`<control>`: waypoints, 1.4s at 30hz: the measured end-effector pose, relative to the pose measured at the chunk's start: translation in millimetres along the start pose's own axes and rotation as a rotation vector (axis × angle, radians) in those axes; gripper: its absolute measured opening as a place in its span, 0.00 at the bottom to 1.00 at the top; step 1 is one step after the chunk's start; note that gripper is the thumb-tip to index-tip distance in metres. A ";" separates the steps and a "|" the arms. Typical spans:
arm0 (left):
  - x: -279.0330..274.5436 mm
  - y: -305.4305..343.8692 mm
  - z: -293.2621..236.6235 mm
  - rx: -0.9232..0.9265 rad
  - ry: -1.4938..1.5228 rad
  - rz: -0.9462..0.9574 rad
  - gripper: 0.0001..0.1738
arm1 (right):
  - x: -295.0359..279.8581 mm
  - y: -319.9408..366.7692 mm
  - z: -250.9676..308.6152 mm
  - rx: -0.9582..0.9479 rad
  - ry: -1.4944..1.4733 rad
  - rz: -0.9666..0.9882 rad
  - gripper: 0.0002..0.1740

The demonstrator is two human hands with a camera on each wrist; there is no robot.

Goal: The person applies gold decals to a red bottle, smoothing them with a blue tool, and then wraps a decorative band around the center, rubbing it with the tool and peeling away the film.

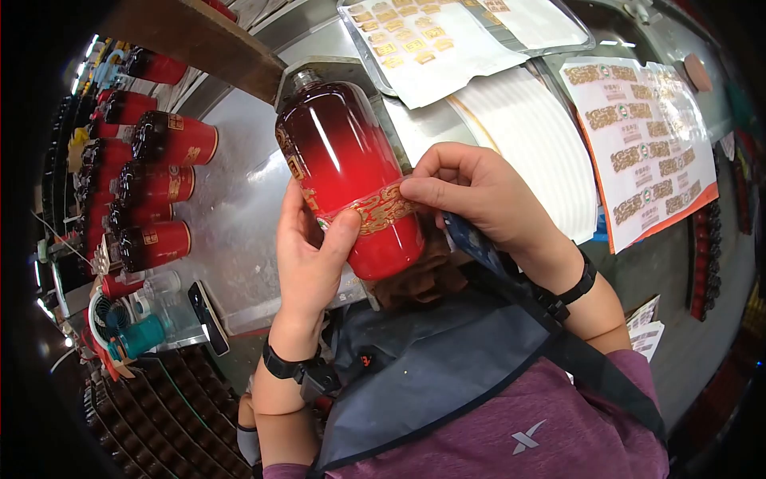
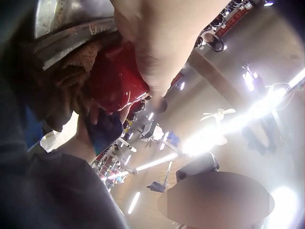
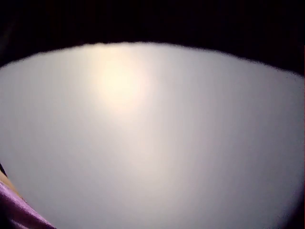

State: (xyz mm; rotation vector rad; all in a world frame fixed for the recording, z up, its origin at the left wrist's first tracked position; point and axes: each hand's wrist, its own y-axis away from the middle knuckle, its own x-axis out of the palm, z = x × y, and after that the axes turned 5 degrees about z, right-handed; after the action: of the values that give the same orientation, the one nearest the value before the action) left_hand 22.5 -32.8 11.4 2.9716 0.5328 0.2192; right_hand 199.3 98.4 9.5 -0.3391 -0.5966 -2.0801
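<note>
My left hand (image 1: 309,257) grips a red-and-black bottle (image 1: 345,144) | my right hand (image 1: 487,195) pinches its gold-patterned label strip (image 1: 381,211) | printed label sheet (image 1: 634,172) right of that hand

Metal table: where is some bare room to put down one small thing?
In the head view, the clearest patch of table lies between the red bottles on the left and the held bottle, with the phone at its near-left corner. The right side looks crowded with white paper and label sheets.
</note>
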 end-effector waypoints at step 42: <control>-13.5 -0.2 12.0 0.048 -0.053 0.039 0.35 | -5.5 10.5 -6.1 -0.322 0.197 -0.045 0.08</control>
State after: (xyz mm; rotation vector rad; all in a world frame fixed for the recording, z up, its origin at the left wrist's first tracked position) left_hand 11.9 -38.3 -2.1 3.0265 0.4816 0.1332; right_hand 211.1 94.1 4.9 -0.3000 -0.1514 -2.2215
